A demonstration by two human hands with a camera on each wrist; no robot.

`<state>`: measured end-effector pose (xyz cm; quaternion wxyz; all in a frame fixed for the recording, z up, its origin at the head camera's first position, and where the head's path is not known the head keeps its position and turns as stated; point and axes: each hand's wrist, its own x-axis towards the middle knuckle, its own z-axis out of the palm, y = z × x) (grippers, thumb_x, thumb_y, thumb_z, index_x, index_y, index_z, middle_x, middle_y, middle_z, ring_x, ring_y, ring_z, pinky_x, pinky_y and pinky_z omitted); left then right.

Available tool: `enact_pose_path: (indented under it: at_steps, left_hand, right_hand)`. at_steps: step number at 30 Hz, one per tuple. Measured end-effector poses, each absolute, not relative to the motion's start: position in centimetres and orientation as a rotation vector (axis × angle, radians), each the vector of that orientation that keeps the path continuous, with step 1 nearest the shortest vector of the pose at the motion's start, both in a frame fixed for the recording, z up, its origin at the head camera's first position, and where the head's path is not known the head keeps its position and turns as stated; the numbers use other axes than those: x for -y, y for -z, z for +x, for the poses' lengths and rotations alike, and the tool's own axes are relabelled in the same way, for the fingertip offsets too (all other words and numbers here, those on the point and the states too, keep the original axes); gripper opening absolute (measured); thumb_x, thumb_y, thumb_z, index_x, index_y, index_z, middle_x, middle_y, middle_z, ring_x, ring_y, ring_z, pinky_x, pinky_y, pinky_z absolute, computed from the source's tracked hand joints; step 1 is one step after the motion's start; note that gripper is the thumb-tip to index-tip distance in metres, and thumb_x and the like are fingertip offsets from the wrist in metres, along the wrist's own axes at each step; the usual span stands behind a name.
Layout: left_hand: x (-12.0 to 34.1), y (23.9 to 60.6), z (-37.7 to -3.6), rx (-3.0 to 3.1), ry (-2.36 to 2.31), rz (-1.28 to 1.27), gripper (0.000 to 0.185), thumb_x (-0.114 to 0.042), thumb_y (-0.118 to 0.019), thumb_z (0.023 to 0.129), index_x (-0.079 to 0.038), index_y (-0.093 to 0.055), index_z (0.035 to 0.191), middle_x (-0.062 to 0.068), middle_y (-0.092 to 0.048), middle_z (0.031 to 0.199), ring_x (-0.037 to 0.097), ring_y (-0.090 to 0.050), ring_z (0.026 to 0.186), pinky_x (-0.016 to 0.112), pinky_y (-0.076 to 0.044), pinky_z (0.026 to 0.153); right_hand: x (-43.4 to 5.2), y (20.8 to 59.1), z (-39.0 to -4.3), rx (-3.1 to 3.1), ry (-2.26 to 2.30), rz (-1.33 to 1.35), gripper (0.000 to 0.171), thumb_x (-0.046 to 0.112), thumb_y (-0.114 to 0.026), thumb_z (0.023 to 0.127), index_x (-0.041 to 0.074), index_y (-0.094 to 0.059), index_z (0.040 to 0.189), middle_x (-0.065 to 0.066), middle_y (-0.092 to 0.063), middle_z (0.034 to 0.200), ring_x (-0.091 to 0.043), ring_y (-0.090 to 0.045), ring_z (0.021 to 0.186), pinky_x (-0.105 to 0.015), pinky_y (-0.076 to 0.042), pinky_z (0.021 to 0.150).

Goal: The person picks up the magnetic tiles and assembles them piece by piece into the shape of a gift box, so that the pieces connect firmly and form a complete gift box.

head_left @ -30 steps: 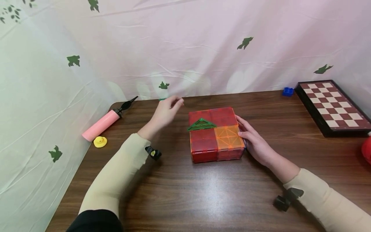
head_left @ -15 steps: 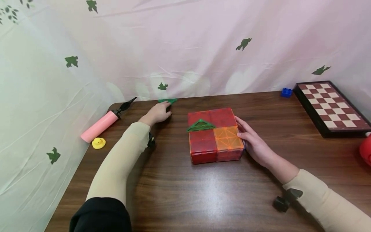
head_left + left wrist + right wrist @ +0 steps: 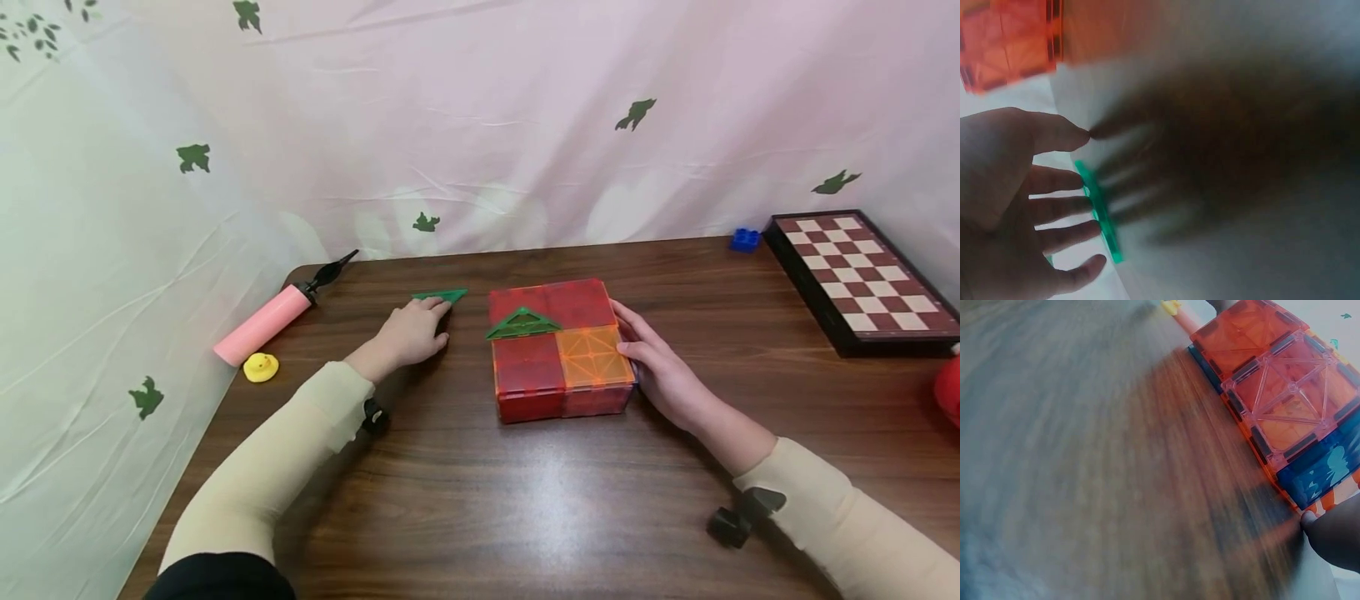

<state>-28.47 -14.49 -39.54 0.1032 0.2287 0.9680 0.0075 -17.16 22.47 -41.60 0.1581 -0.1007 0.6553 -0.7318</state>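
Sliding a loose green triangle tile (image 3: 440,295) across the bench (image 3: 525,500) with my left hand (image 3: 411,333); fingers straight and flat, fingertips (image 3: 1079,206) pressing its near edge, nothing pinched or curled round it; tile lies flat on the wood just left of the tile box (image 3: 558,346), not touching it.

Right hand (image 3: 660,375) rests against the box's right side, fingers laid along the wall, steadying it; they look relaxed rather than clamped; right wrist view only catches a fingertip at the box's blue lower edge, so I cannot tell more about that grip.

Status as I read it:
- box is closed up: red squares plus one orange square form the top, side walls in place;
- one green triangle (image 3: 522,323) already sits on the top, near the left half, looks propped up rather than flat;
- second triangle is on the bench under my left fingers, not yet lifted;
- left to do, by my judgement: get it off the wood and join it to the piece on top.

Left wrist view is blurred; it shows the green edge under the fingertips and little else.

Off to the sides: pink pump (image 3: 273,315), yellow duck (image 3: 260,367), blue brick (image 3: 744,239), chessboard (image 3: 862,275).
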Motion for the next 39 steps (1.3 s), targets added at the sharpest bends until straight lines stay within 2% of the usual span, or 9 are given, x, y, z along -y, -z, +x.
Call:
enact_pose_path:
  at_steps: [6, 12, 18, 22, 27, 32, 39]
  left_hand:
    - [14.3, 39.1, -27.4, -2.864, -0.016, 0.720, 0.058, -0.026, -0.064, 0.101, -0.001, -0.048, 0.150, 0.020, -0.046, 0.152, 0.045, -0.044, 0.137, 0.063, -0.045, 0.099]
    - [14.8, 39.4, -29.3, -2.910, -0.168, 0.722, 0.052, -0.022, -0.072, 0.097, -0.001, -0.055, 0.142, 0.019, -0.054, 0.141, 0.040, -0.053, 0.124, 0.056, -0.047, 0.098]
    - [15.0, 39.2, -30.7, -2.927, -0.151, 0.807, 0.043, -0.014, -0.073, 0.095, 0.003, -0.062, 0.133, 0.020, -0.064, 0.125, 0.037, -0.061, 0.112, 0.047, -0.049, 0.097]
    - [14.8, 38.7, -30.9, -2.920, -0.093, 0.912, 0.030, -0.007, -0.066, 0.094, 0.006, -0.066, 0.122, 0.019, -0.070, 0.107, 0.031, -0.065, 0.092, 0.044, -0.052, 0.085]
    - [14.7, 38.3, -30.9, -2.915, -0.117, 0.894, 0.013, -0.003, -0.056, 0.098, 0.002, -0.062, 0.108, 0.015, -0.064, 0.084, 0.024, -0.058, 0.068, 0.037, -0.048, 0.064]
    - [14.7, 38.2, -31.0, -2.904, -0.217, 0.879, 0.011, 0.002, -0.054, 0.099, -0.001, -0.057, 0.109, 0.014, -0.062, 0.085, 0.024, -0.057, 0.066, 0.035, -0.046, 0.061]
    - [14.2, 36.8, -31.2, -2.919, -0.578, 0.802, 0.011, -0.002, -0.059, 0.098, -0.003, -0.060, 0.110, 0.011, -0.066, 0.091, 0.021, -0.059, 0.069, 0.034, -0.049, 0.065]
  right_hand:
    - [-22.7, 41.7, -17.1, -1.879, 2.096, -0.287, 0.063, 0.022, -0.040, 0.108, 0.026, -0.013, 0.165, -0.013, -0.006, 0.167, -0.031, -0.022, 0.143, -0.019, -0.038, 0.102]
    - [-22.7, 41.7, -17.0, -1.877, 2.090, -0.285, 0.064, 0.022, -0.040, 0.108, 0.026, -0.012, 0.166, -0.013, -0.006, 0.168, -0.031, -0.024, 0.142, -0.020, -0.038, 0.102]
    - [-22.6, 41.5, -17.2, -1.883, 2.079, -0.282, 0.064, 0.025, -0.041, 0.108, 0.028, -0.013, 0.165, -0.010, -0.008, 0.168, -0.031, -0.023, 0.143, -0.020, -0.037, 0.103]
    - [-22.7, 41.4, -17.2, -1.885, 2.082, -0.286, 0.064, 0.024, -0.041, 0.108, 0.028, -0.013, 0.165, -0.011, -0.007, 0.168, -0.031, -0.023, 0.143, -0.020, -0.037, 0.103]
    - [-22.8, 41.4, -17.2, -1.886, 2.072, -0.283, 0.064, 0.025, -0.041, 0.109, 0.028, -0.012, 0.165, -0.011, -0.006, 0.168, -0.031, -0.020, 0.146, -0.019, -0.036, 0.103]
    - [-22.7, 41.6, -17.2, -1.888, 2.070, -0.275, 0.064, 0.025, -0.041, 0.109, 0.028, -0.012, 0.166, -0.011, -0.007, 0.168, -0.032, -0.020, 0.146, -0.019, -0.035, 0.103]
    - [-22.6, 41.6, -17.1, -1.884, 2.075, -0.275, 0.065, 0.024, -0.042, 0.108, 0.027, -0.013, 0.166, -0.013, -0.006, 0.168, -0.033, -0.022, 0.144, -0.019, -0.037, 0.102]
